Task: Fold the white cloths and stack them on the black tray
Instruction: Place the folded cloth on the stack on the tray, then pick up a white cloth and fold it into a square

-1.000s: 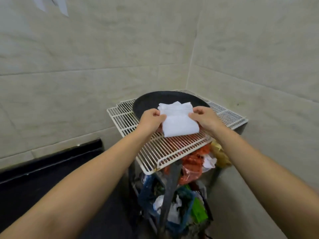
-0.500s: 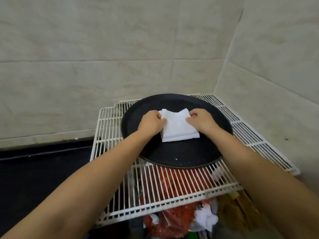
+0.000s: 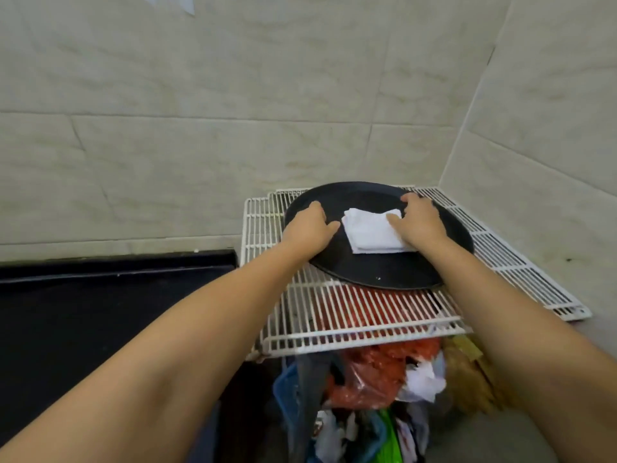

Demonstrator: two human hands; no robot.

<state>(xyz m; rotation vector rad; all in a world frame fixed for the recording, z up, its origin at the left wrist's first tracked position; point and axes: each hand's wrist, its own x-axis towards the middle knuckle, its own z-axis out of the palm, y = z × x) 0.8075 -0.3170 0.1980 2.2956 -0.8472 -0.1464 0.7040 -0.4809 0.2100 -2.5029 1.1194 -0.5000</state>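
Head view: our folded cloth (image 3: 374, 234) lay flat on the tray (image 3: 384, 272). Left hand (image 3: 309, 228) rested beside it, fingers loose, holding nothing; right hand (image 3: 419, 223), spread, pressed its edge. We judged squaring the corners best.

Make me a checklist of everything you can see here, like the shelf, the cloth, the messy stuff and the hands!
Surface: white wire rack, pushed into a tiled corner.
Job's things: one folded white cloth lies flat on the round black tray, which sits on the rack. No other cloth seen.
Clutter: red plastic bag and other bags and scraps piled under the rack.
Hands: left hand rests palm down on the tray beside the cloth, open grip; right hand lies open over the cloth's right edge.
Cables: nothing seen.
Surroundings: pale tiled walls; a black counter to the left.
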